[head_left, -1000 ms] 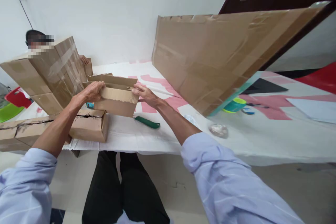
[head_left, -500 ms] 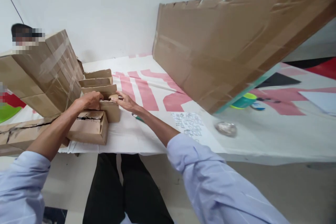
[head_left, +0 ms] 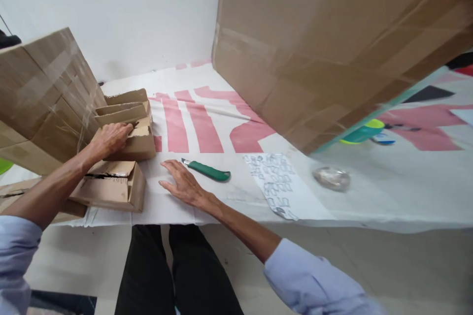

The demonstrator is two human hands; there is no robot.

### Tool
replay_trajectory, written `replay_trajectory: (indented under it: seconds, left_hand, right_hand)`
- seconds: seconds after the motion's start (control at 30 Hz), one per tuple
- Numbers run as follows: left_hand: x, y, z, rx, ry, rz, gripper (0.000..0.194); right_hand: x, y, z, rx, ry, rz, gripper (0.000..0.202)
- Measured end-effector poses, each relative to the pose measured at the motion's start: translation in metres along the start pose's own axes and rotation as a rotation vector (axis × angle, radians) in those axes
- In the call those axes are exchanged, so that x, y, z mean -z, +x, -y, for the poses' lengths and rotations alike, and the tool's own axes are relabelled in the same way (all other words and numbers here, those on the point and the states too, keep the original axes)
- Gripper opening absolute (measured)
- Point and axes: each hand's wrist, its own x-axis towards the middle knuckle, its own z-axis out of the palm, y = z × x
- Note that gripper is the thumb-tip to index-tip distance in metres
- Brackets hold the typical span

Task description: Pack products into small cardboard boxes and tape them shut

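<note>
My left hand [head_left: 113, 139] is closed over the top of a small cardboard box [head_left: 142, 146], its fingertips at the torn flap. Behind it in the same row, more cardboard flaps [head_left: 121, 108] stand up. My right hand [head_left: 181, 182] hovers low over the white cloth, its fingers apart and holding nothing. Just past its fingers lies a green utility knife [head_left: 209, 171] with its blade tip pointing left. In front of the held box sits another taped cardboard box [head_left: 111, 189], a dark slit along its top.
A tall cardboard stack [head_left: 48, 88] rises at the left. On the right a large cardboard panel [head_left: 314, 59] leans over the table. A sheet with drawings [head_left: 277, 182], a clear plastic-wrapped bundle [head_left: 332, 178] and a teal-and-yellow roll [head_left: 362, 132] lie on the cloth.
My right hand has let go of the box and come back toward the table's front edge, uncovering the knife. The box's front flaps now lie folded down. The view has shifted slightly.
</note>
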Motion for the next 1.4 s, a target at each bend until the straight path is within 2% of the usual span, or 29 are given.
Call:
replay_trajectory:
  seconds: [0.17, 0.47, 0.53, 0.6, 0.67, 0.73, 0.8, 0.9, 1.0, 1.1, 1.17, 1.23, 1.3, 1.4]
  left_hand:
    - [-0.01, 0.025, 0.008, 0.051, 0.036, -0.026, 0.032]
    - [-0.028, 0.106, 0.031, 0.231, -0.017, -0.094, 0.035]
    - [-0.028, 0.112, 0.031, 0.263, -0.017, -0.094, 0.042]
    - [-0.021, 0.107, 0.029, 0.266, -0.021, -0.086, 0.055]
    - [-0.007, 0.089, 0.029, 0.257, -0.039, -0.085, 0.073]
    - [0.011, 0.057, 0.03, 0.24, -0.082, -0.11, 0.082]
    - [0.028, 0.011, 0.031, 0.208, -0.148, -0.136, 0.079]
    - [0.036, -0.067, 0.033, 0.176, -0.251, -0.076, 0.067]
    - [0.021, -0.13, 0.033, 0.268, -0.328, 0.048, 0.06]
    - [-0.003, -0.166, 0.031, 0.285, -0.408, 0.069, 0.055]
    - [-0.015, -0.179, 0.027, 0.254, -0.455, 0.009, 0.053]
    - [-0.022, -0.189, 0.021, 0.242, -0.503, -0.092, 0.052]
    - [-0.027, -0.199, 0.014, 0.246, -0.564, -0.238, 0.051]
    - [-0.04, -0.217, -0.001, 0.266, -0.731, -0.431, 0.056]
  right_hand:
    - [-0.016, -0.017, -0.008, -0.009, -0.118, 0.046, 0.046]
    - [-0.018, -0.022, -0.009, 0.021, -0.187, 0.063, 0.037]
    - [-0.02, -0.022, -0.011, 0.023, -0.19, 0.054, 0.035]
    - [-0.021, -0.022, -0.013, 0.028, -0.183, 0.041, 0.034]
    - [-0.021, -0.023, -0.015, 0.034, -0.162, 0.03, 0.035]
    - [-0.021, -0.024, -0.015, 0.036, -0.12, 0.026, 0.037]
    - [-0.022, -0.025, -0.012, 0.036, -0.045, 0.033, 0.048]
    - [-0.028, -0.023, 0.005, 0.01, 0.126, 0.07, 0.088]
    - [-0.041, -0.014, 0.035, -0.046, 0.281, 0.106, 0.125]
    - [-0.054, -0.001, 0.064, -0.072, 0.351, 0.101, 0.138]
    - [-0.057, 0.004, 0.074, -0.078, 0.359, 0.071, 0.137]
    - [-0.052, 0.003, 0.074, -0.085, 0.367, 0.045, 0.133]
    - [-0.036, -0.006, 0.066, -0.088, 0.403, 0.051, 0.13]
    - [0.0, -0.029, 0.049, -0.1, 0.494, 0.119, 0.124]
